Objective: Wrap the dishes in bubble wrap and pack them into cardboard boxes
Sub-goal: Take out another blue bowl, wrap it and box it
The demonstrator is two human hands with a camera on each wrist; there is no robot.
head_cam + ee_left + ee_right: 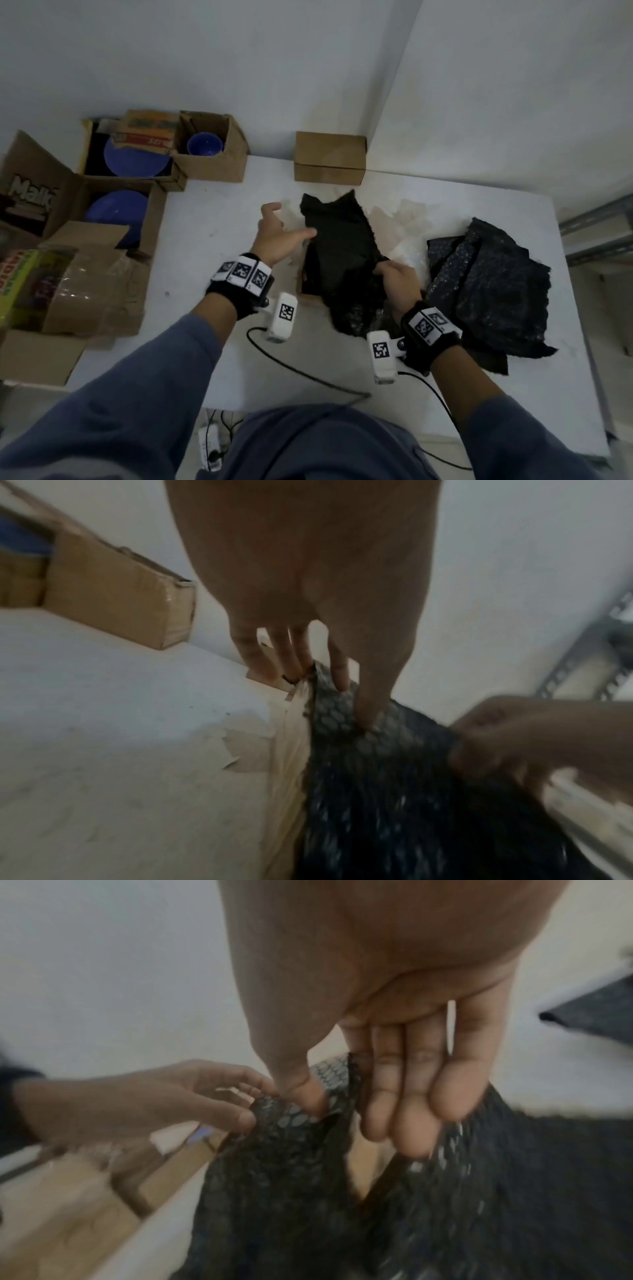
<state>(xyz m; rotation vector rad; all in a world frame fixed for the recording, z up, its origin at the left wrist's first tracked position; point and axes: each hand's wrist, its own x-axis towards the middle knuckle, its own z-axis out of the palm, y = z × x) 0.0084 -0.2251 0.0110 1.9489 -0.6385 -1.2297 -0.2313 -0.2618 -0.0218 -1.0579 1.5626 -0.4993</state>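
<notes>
On the white table [212, 219], only our head view shows boxed blue dishes [116, 219]; right hand [399, 279] pinches black bubble wrap [342, 240], left hand [277, 236] spread, fingertips touching it.

free: bare table [212, 219] left | blocked: bubble wrap pile [493, 284] right

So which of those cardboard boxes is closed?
The small plain box at the table's far edge, by the wall. Its top is shut, while the boxes on the left stand open with blue dishes inside.
</notes>
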